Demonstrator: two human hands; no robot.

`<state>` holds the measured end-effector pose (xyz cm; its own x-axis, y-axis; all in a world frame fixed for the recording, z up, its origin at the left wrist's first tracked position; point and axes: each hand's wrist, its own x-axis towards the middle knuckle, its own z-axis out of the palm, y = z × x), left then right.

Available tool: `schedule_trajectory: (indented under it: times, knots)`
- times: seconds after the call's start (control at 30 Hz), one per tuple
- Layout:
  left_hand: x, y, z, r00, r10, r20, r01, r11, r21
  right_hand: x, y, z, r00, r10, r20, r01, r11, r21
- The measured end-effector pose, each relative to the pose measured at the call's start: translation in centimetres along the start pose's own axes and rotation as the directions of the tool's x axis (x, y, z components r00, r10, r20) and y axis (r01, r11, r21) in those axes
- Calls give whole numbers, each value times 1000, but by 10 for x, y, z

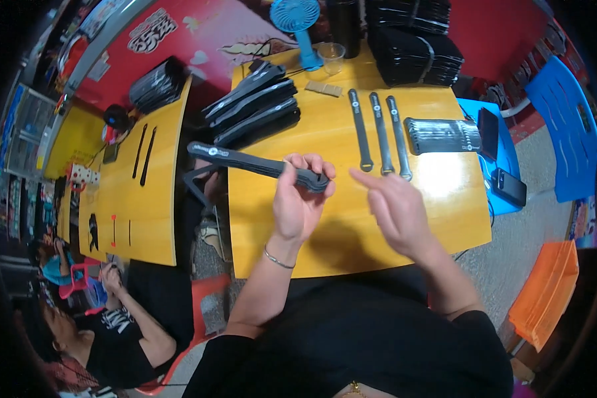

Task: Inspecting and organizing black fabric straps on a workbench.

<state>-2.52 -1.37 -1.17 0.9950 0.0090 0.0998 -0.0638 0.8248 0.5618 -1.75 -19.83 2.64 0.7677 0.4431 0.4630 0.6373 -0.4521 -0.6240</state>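
Note:
My left hand (300, 199) is closed around one end of a stack of flat black straps (245, 161). The stack points to the left above the table, and its outer end is rounded and bears white print. My right hand (398, 215) is raised over the table with its index finger stretched toward the left hand. The other fingers are partly curled, and I see nothing in them. Just beyond it, three single straps (361, 132) lie side by side, each with a slot at the near end.
Piled strap bundles (259, 109) lie at the table's back left, and larger packs (418, 56) stand back right. A plastic-wrapped bundle (441, 136) rests near the right edge. A blue fan (304, 40) and a clear cup (331, 56) stand behind. A co-worker (113, 331) sits left.

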Motion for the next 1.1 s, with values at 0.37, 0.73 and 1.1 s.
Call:
schedule_trajectory:
  times: [0.37, 0.73, 1.1]
  knots:
    - [-63, 9, -6, 971, 235, -33, -212, 923, 321, -32, -40, 40, 1000, 6, -2, -6, 993, 116]
    - [-69, 8, -1, 957, 289, 30, -283, 905, 317, -36, -48, 39, 1000, -6, 4, 6, 999, -46]
    - [-69, 4, 1, 927, 374, 7, -346, 850, 397, -35, -46, 38, 991, -114, -74, 97, 974, -204]
